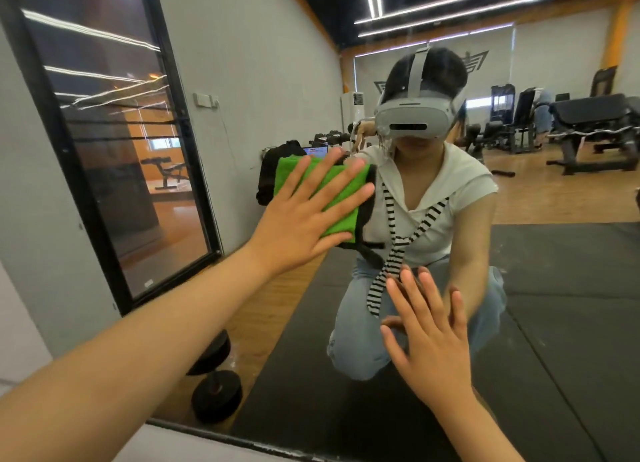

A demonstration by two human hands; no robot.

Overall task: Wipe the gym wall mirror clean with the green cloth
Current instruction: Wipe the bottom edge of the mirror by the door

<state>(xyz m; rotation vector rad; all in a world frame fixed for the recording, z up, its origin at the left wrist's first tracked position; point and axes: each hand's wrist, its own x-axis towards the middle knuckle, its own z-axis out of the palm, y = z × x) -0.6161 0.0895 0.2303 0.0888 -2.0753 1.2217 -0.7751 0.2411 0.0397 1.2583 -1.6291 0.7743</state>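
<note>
Left hand (304, 216): fingers straight and spread, palm flat, pressing the green folded cloth (285, 176) with black edging against the large wall mirror (554, 288). No curl round the cloth, just flat pressure. The cloth sits on the glass at upper left-centre, mostly under the fingers, with green showing between and past them. Right hand (429, 333): also flat and empty, fingers straight and slightly apart, fingertips on the glass lower right and meeting their own reflection. It is well apart from the cloth. The mirror shows the kneeling person in a grey headset (414, 115), white short-sleeved top, black-and-white striped tie and light blue jeans. Also reflected: a black floor mat (571, 254), wood floor, black weight benches (595, 129) at rear right. A black dumbbell (216, 394) shows near the mirror's lower left edge. A tall black-framed glass panel (114, 150) stands at left.
</note>
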